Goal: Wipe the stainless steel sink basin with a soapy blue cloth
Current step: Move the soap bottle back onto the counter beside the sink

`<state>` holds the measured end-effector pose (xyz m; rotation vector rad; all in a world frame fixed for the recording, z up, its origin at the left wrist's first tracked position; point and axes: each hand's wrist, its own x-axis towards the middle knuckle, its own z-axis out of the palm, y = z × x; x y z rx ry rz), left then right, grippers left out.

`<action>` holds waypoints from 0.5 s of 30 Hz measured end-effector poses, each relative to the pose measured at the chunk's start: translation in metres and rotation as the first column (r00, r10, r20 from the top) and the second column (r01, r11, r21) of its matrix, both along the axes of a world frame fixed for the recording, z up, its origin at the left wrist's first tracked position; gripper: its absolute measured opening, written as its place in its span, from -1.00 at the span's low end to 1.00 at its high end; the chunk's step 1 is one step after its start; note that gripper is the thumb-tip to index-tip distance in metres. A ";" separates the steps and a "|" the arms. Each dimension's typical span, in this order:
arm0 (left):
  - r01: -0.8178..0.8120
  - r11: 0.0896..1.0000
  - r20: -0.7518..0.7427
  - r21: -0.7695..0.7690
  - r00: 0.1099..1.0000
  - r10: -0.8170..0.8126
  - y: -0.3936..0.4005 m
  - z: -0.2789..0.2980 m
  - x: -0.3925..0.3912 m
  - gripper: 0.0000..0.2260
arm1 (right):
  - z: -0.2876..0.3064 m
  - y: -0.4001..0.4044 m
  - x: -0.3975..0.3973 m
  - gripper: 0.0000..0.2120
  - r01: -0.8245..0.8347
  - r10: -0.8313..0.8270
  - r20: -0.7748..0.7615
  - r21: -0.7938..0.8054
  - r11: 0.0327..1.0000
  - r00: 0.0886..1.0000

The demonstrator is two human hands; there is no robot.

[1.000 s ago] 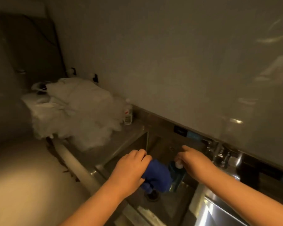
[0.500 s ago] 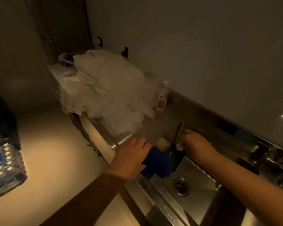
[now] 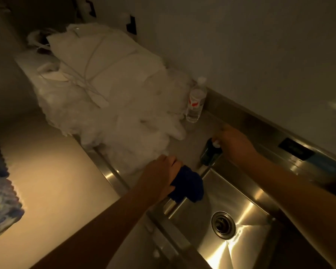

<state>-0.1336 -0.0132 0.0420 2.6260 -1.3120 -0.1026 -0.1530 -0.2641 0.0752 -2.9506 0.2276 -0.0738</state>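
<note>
Head view — steeply down, close

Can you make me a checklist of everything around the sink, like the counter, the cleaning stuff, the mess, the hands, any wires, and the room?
Surface: steel counter, bare beside the sink basin.
Job's things: blue cloth bunched at the basin's corner; dark bottle on the counter by the basin's edge; drain uncovered.
Clutter: white plastic bags heaped on the counter; clear bottle by the wall.
Grippers: left hand grips the cloth; right hand on the dark bottle's top.
Cables: nothing seen.
Surroundings: pale wall, dim light, pack of water bottles on the floor.
</note>
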 end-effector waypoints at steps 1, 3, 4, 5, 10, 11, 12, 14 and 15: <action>0.012 1.000 -0.027 0.007 1.000 -0.012 -0.003 -0.003 0.005 -0.59 | -0.001 -0.002 0.010 -0.77 0.026 -0.027 -0.038 -0.005 1.000 0.999; 0.047 0.999 -0.049 0.018 0.998 -0.046 -0.011 -0.011 0.020 -0.60 | -0.001 -0.004 0.033 -0.69 0.096 -0.098 -0.147 -0.023 0.995 0.984; 0.055 0.998 -0.048 0.020 0.997 -0.054 -0.015 -0.013 0.026 -0.59 | -0.001 -0.007 0.041 -0.67 0.127 -0.127 -0.176 -0.014 0.992 0.976; 0.062 0.998 -0.058 0.023 0.997 -0.060 -0.019 -0.017 0.034 -0.58 | -0.005 -0.009 0.048 -0.69 0.157 -0.153 -0.183 0.005 0.988 0.971; 0.126 0.991 -0.134 0.033 0.984 -0.121 -0.038 -0.041 0.070 -0.56 | -0.016 -0.011 0.063 -0.84 0.268 -0.264 -0.083 0.045 0.962 0.961; 0.150 0.988 -0.150 0.032 0.978 -0.144 -0.041 -0.045 0.077 -0.56 | -0.020 -0.011 0.066 -0.83 0.292 -0.287 -0.086 0.047 0.955 0.954; 0.172 0.984 -0.166 0.043 0.973 -0.162 -0.043 -0.049 0.084 -0.55 | -0.021 -0.009 0.069 -0.82 0.320 -0.316 -0.084 0.047 0.946 0.945; 0.213 0.974 -0.200 0.072 0.960 -0.196 -0.049 -0.055 0.097 -0.53 | -0.025 -0.010 0.077 -0.78 0.356 -0.349 -0.096 0.062 0.933 0.932; 0.239 0.968 -0.208 0.077 0.953 -0.219 -0.052 -0.057 0.103 -0.52 | -0.027 -0.010 0.082 -0.73 0.377 -0.365 -0.139 0.065 0.924 0.920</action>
